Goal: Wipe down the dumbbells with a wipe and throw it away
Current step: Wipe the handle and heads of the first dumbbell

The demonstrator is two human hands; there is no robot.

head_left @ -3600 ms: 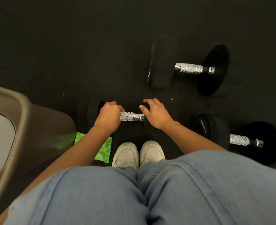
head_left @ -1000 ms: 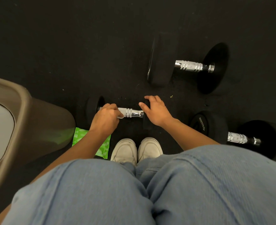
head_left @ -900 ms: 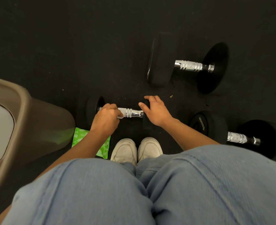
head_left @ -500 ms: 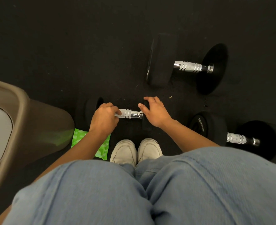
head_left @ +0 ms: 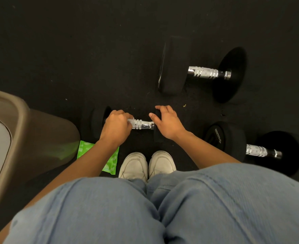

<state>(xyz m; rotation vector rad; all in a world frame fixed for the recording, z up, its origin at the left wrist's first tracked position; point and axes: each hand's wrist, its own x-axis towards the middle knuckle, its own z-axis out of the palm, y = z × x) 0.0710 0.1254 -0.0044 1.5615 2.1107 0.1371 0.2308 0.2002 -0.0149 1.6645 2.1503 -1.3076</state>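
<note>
Down on the dark floor point(head_left: 74, 50), just beyond the white shoes point(head_left: 134, 164), the near dumbbell point(head_left: 143, 124) lies crosswise, and I am working on its chrome handle. My left hand point(head_left: 117, 127) is curled round the left end of that handle. A pale scrap at its fingertips is, I judge, the wipe point(head_left: 130, 121), pinched against the metal. My right hand point(head_left: 166, 124) rests on the dumbbell's right head, fingers spread and thumb out, steadying it.

So the step in hand is wiping this bar. Next I would draw the wipe rightward along the bare ribbed stretch and then over both heads, holding the weight so it cannot roll.

The far dumbbell point(head_left: 205, 73) and the right-hand dumbbell point(head_left: 256, 150) lie apart from my hands; I cannot tell whether they are done. The bin point(head_left: 22, 129) stands at near left for the throw-away, with the green packet point(head_left: 85, 150) just beside it.

White lettering on the right-hand dumbbell's end face is too small for me to read, and so is the packet's pale print.
</note>
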